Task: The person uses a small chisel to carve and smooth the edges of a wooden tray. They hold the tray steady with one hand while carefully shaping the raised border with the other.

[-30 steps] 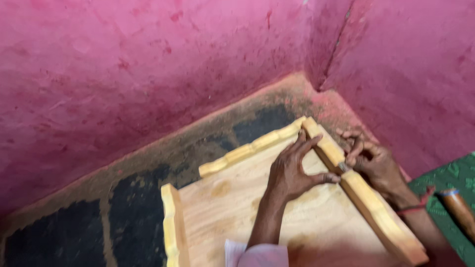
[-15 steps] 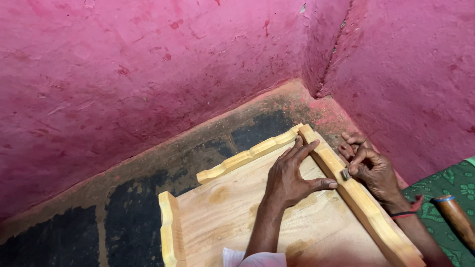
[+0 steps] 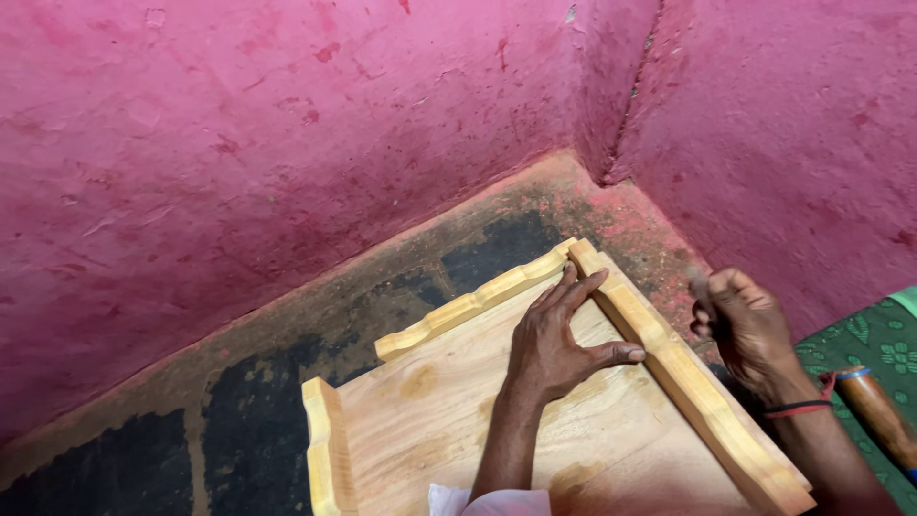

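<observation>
Flat on the wooden tray (image 3: 449,401), the left hand (image 3: 554,339) lies spread, palm down, fingers reaching toward the tray's far corner and thumb touching the right rail (image 3: 688,377). Just outside that rail, the right hand (image 3: 745,325) is curled into a loose fist; whether it grips anything cannot be told, since motion blurs it. Around the tray lies a dark, stained floor (image 3: 315,325), bounded beyond by pink walls (image 3: 287,143). Right of the tray, a wooden handle (image 3: 874,411) rests on green patterned cloth (image 3: 884,349).
</observation>
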